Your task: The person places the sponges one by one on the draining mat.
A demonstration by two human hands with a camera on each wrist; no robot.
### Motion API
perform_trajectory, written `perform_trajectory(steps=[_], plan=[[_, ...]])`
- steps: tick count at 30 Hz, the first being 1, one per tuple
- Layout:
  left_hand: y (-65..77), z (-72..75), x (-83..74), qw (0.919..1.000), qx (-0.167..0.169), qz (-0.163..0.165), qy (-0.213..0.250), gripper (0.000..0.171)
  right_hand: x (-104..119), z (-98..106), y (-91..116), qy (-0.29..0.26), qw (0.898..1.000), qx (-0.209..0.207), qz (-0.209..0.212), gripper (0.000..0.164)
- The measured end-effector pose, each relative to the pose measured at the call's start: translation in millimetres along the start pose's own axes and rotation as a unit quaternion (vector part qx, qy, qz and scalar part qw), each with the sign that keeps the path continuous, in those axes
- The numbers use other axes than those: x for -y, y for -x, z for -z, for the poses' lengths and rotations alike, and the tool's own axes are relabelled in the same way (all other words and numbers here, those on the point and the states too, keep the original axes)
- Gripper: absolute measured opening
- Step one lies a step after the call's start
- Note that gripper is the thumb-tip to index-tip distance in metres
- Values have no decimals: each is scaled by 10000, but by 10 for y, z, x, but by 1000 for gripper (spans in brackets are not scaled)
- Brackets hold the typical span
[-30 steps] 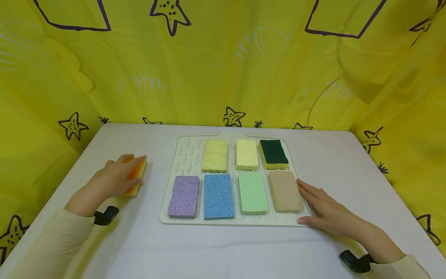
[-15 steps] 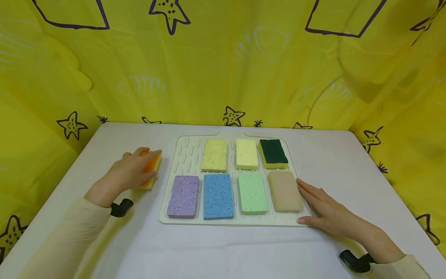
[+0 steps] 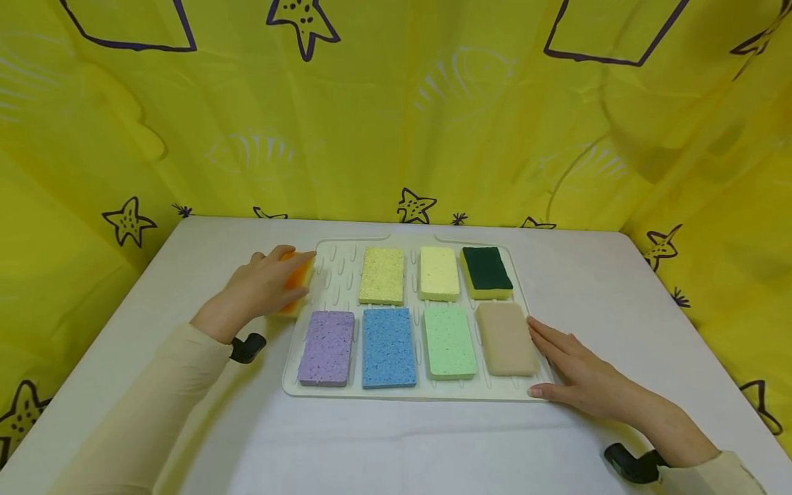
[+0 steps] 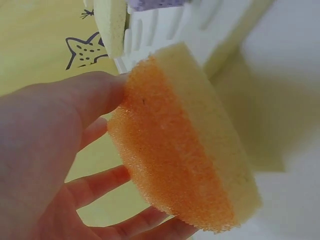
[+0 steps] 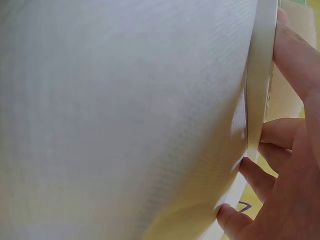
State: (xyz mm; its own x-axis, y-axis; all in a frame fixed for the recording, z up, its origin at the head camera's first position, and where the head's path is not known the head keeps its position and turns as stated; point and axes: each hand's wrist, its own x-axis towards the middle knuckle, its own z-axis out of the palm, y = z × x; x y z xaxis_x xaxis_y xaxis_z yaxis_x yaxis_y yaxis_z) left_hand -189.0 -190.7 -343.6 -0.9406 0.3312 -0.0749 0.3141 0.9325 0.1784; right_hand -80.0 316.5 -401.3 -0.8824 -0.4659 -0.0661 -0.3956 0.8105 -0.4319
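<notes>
My left hand [image 3: 256, 289] pinches a sponge [image 4: 172, 150], orange and coarse on one face and cream on the other, between thumb and fingers. In the head view this sponge overlaps the left edge of a cream ridged drying tray [image 3: 324, 278]. Its wrist view shows it tilted, above the white surface where its shadow falls. On the opposite side my right hand [image 3: 588, 381] rests with extended fingers against the tray's right edge, thumb at the front corner. Closest to those fingers lies a beige sponge [image 3: 507, 340].
Along the tray's front row lie purple [image 3: 326, 349], blue [image 3: 388, 348] and green [image 3: 449, 342] sponges. Behind them are a speckled yellow sponge [image 3: 381, 276], a pale yellow sponge [image 3: 438, 273] and a dark green scouring sponge [image 3: 486, 269]. A yellow patterned curtain [image 3: 371, 124] hangs behind the white table [image 3: 396, 447].
My left hand has carried the orange-and-cream sponge rightward and slightly back, from the table's left side to the tray's left edge. The right hand has stayed in place.
</notes>
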Motion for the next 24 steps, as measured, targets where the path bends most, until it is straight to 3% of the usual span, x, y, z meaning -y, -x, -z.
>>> perform_trajectory(steps=[12, 24], plan=[[-277, 21, -230, 9999, 67, -6, 130, 62, -7, 0, -3, 8, 10000, 7, 4, 94], [-403, -4, -396, 9994, 304, 4, 154, 63, 3, 14, -9, -74, 9999, 79, -120, 96]])
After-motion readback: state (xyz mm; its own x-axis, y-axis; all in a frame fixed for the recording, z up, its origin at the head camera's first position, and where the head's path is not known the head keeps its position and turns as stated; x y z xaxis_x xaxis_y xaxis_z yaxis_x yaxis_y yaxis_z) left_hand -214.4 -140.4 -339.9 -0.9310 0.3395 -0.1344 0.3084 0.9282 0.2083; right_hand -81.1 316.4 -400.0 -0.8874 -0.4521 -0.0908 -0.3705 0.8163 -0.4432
